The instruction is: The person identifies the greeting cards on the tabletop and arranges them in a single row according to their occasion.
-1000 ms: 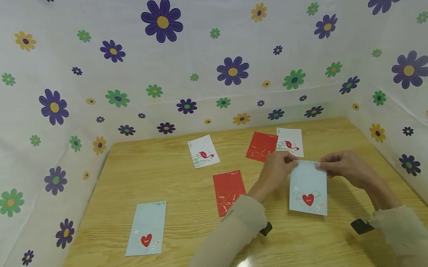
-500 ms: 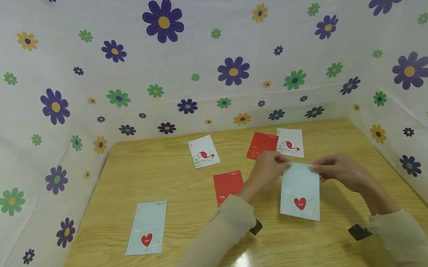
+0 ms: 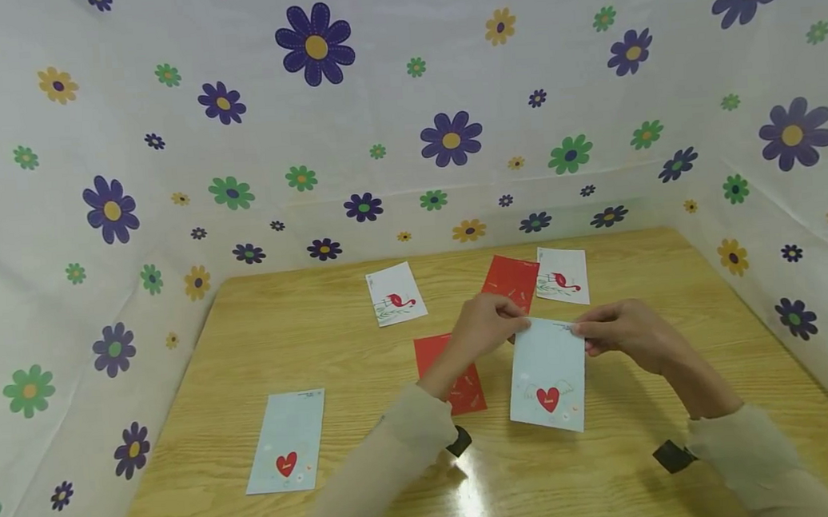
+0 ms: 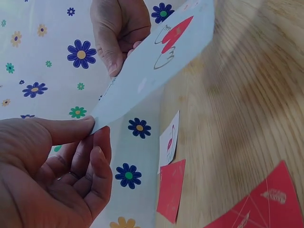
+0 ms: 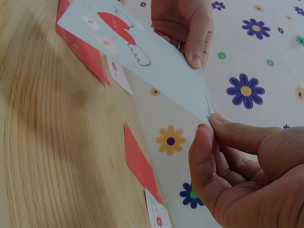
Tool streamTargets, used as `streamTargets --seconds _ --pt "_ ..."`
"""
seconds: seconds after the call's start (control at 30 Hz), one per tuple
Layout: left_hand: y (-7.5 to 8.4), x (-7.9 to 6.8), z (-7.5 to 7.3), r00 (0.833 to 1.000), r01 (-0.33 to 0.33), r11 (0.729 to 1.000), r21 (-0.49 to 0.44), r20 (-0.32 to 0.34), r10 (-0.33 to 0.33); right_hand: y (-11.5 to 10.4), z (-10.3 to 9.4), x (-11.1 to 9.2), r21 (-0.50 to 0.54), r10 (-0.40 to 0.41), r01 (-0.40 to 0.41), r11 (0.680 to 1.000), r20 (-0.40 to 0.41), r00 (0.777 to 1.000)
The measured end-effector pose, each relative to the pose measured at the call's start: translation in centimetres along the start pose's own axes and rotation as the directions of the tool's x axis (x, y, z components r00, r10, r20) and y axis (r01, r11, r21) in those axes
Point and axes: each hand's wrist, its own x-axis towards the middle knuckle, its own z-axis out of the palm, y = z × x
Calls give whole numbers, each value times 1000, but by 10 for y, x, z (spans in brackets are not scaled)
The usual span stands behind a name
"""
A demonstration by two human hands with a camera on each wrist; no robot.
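A light blue card [image 3: 547, 369] with a red winged heart is held up off the table by both hands. My left hand [image 3: 487, 325] pinches its far left corner between thumb and fingers. At the far right corner, my right hand [image 3: 624, 332] pinches it the same way. Both wrist views show the card [image 4: 152, 66] stretched between the two thumbs, its heart side up. Under and beside my left forearm lies a red card [image 3: 466, 391], partly covered by the wrist. Just beyond the left hand, another red card [image 3: 509, 280] is partly hidden by the fingers.
A second light blue heart card [image 3: 286, 444] lies at the table's left. Toward the back are a white flamingo card [image 3: 396, 293] and another flamingo card [image 3: 563, 276], which adjoins the far red card. A flowered cloth [image 3: 387, 76] encloses the wooden table [image 3: 246, 334] behind and at the sides.
Both hands have carried the light blue heart card leftward, toward the nearer red card. The other cards have stayed in place.
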Motion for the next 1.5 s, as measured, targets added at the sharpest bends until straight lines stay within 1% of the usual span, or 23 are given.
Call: streamTargets --seconds 0.1,0.17,0.37,0.47,0.67,0.8,1.07,1.23,1.37,1.5 --pt "-3 -4 -8 1000 -18 1000 0 8 18 -3 7 2 24 -3 3 1000 10 1000" --pt "-3 -8 -12 1000 -11 1000 4 11 11 -5 12 2 32 -1 1 999 11 1000" --pt "-6 -20 -24 999 38 999 15 12 -38 -11 26 4 58 8 -9 998 16 1000" --pt "-10 -26 -31 999 42 999 9 11 -42 -12 34 6 71 6 -7 997 28 1000" --pt "-22 -35 -48 999 41 999 25 3 -41 -16 51 13 85 -16 12 996 53 998" --pt "-29 -40 -59 999 50 998 26 3 -50 -19 63 19 108 -16 9 994 65 998" --pt "-35 -52 -81 998 69 995 74 -13 -68 -28 87 28 98 -6 0 995 61 998" --pt "-39 -57 -92 998 67 992 106 -17 -66 -33 97 32 88 -7 1 996 72 997" --pt "-42 -60 -102 998 62 992 112 -19 -61 -38 105 35 84 -1 -5 996 69 998" --pt "-44 -66 -113 996 87 989 119 -27 -85 -42 115 40 95 -2 -5 995 73 997"
